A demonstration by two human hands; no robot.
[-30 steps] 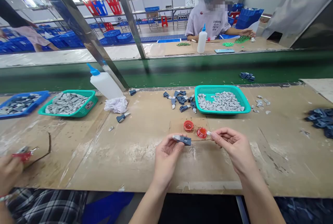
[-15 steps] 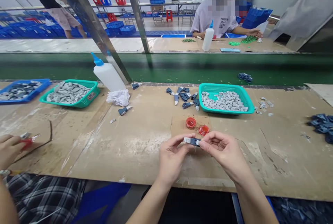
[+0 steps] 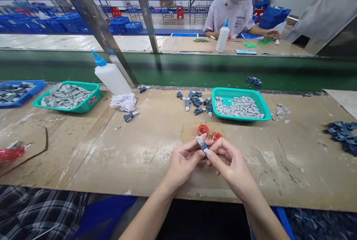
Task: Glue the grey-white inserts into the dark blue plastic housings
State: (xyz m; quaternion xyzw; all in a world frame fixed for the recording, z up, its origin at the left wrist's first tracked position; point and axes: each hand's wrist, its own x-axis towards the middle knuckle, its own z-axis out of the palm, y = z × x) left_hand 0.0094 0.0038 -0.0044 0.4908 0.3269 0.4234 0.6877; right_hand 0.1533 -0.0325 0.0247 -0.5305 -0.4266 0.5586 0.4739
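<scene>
Between the fingers of both hands is a small dark blue-grey plastic piece [image 3: 204, 146] with light grey ends, tilted above the table. My left hand [image 3: 185, 160] pinches it from the left side. From the right, my right hand [image 3: 227, 160] grips its lower end with thumb and fingers. Just beyond the fingers stand two red caps, a left cap [image 3: 203, 129] and a right cap [image 3: 216, 137] partly hidden by my fingers; both seem to hold liquid. A green basket [image 3: 241, 118] of small light grey parts sits farther back, with several dark pieces [image 3: 196, 101] left of it.
At left are a white bottle [image 3: 113, 78] with a blue nozzle, a crumpled white cloth [image 3: 123, 102], another green basket [image 3: 67, 109] and a blue tray [image 3: 23, 100]. Dark pieces [image 3: 341, 134] lie far right. A green conveyor [image 3: 178, 70] crosses behind; a person [image 3: 231, 16] sits beyond it.
The held piece has turned from nearly level to slanted, its light grey end now pointing up and away. The neighbour's hand at far left has left view. The view has shifted slightly.
</scene>
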